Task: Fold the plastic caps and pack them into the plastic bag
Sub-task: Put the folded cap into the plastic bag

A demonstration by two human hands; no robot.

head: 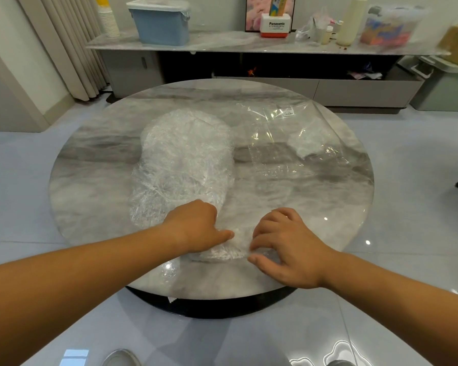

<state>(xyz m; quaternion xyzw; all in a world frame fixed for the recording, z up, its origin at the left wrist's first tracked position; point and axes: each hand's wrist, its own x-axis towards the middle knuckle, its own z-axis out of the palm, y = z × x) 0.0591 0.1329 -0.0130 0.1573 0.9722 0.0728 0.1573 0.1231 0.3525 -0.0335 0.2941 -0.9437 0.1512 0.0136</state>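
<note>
A crumpled clear plastic cap (224,248) lies near the front edge of the round marble table (95,159), between my hands. My left hand (196,228) presses on its left side with curled fingers and the thumb stretched toward the middle. My right hand (283,241) holds its right side, fingertips pinching the film. A pile of several clear plastic caps (185,159) covers the table's middle left. The clear plastic bag (288,138) with a small white label lies flat at the back right, with something whitish inside.
Behind the table runs a low marble-topped cabinet (222,44) carrying a blue bin (161,22), a stack of paper cups (108,19), a red and white Panasonic box (275,26) and bottles. A grey lidded bin (444,83) stands at the right. The floor is glossy tile.
</note>
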